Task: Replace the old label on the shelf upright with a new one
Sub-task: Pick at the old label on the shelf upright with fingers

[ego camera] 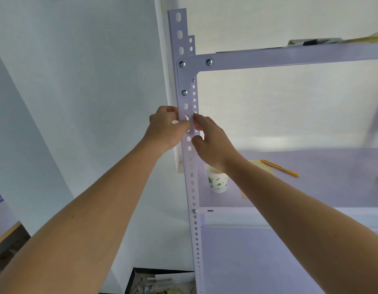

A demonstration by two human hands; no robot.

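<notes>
The pale perforated shelf upright (pixel 193 187) runs from top to bottom in the middle of the view. A small whitish label (pixel 189 120) lies across its front, just below the bolted corner bracket (pixel 184 79). My left hand (pixel 165 129) pinches the label's left end against the upright's left edge. My right hand (pixel 212 143) holds the right end, fingertips pressed on the upright's right edge. The fingers cover most of the label, so I cannot read any print on it.
On the middle shelf board (pixel 311 187) stand a paper cup with green leaves (pixel 218 182), a yellow pad (pixel 266 167) and a yellow pen-like tool (pixel 280 168). Papers lie on the top shelf (pixel 311 42). An open dark box of tools (pixel 160 281) sits below.
</notes>
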